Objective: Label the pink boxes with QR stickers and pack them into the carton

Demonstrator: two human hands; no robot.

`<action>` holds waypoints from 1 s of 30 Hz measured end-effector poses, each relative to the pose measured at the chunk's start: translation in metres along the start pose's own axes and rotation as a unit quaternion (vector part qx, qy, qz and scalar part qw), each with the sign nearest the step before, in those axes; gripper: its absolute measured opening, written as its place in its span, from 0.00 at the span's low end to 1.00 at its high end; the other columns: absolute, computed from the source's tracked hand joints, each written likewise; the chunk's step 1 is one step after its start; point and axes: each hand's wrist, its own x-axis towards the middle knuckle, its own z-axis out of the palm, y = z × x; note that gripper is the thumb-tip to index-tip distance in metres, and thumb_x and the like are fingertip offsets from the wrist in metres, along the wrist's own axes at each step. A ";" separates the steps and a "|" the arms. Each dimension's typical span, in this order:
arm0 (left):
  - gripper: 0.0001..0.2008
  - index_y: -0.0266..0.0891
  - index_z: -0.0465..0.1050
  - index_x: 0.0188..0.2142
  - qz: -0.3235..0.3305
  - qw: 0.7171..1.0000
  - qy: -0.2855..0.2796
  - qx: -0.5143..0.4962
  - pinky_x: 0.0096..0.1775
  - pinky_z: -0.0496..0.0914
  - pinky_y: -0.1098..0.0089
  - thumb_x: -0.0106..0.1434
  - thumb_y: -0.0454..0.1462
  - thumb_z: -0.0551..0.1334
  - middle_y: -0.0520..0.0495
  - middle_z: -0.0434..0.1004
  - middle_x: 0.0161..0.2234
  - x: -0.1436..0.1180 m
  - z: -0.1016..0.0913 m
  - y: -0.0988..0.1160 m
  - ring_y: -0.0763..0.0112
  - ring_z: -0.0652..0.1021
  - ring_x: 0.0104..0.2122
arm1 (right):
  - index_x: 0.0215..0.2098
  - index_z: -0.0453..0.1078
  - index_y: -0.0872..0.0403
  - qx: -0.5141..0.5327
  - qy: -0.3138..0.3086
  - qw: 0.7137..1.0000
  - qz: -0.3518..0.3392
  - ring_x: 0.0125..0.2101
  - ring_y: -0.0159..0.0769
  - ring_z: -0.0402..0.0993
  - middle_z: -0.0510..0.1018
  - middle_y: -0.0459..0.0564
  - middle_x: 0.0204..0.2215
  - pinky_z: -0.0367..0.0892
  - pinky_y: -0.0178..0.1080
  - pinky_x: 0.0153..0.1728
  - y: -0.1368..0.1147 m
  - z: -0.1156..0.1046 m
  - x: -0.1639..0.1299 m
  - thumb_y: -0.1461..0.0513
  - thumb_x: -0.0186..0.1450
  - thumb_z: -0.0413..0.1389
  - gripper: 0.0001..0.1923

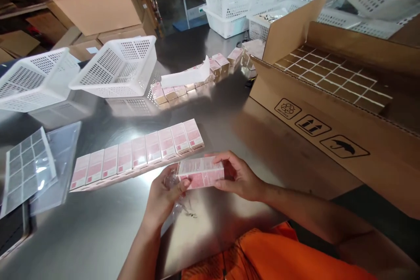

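Between my hands is a small pink-and-white carton point(201, 172), possibly more than one held side by side, raised just over the metal table. My left hand point(166, 194) grips its left end, thumb on the front face. Crumpled clear plastic film point(175, 208) hangs by the same hand. At the right end, the fingers and thumb of my right hand point(241, 176) close round the carton. Just beyond them stands a slanting row of several matching pink-and-white cartons point(139, 152), packed side by side.
A large open cardboard box point(311, 111) holding rows of packed cartons stands at right. White perforated baskets point(120, 68) sit at back left, others point(243, 0) at the back. More small cartons point(170, 92) lie behind under a white paper strip point(185, 78). Label sheets point(29, 164) lie at left.
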 end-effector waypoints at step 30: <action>0.25 0.35 0.77 0.28 -0.019 0.999 -0.020 -0.020 0.21 0.62 0.77 0.47 0.55 0.75 0.51 0.71 0.21 -0.001 -0.021 0.015 0.77 0.68 0.19 | 0.34 0.74 0.49 -0.336 -0.276 0.862 -0.259 0.45 0.34 0.71 0.82 0.42 0.29 0.53 0.43 0.53 -0.064 -0.033 -0.001 0.64 0.74 0.48 0.15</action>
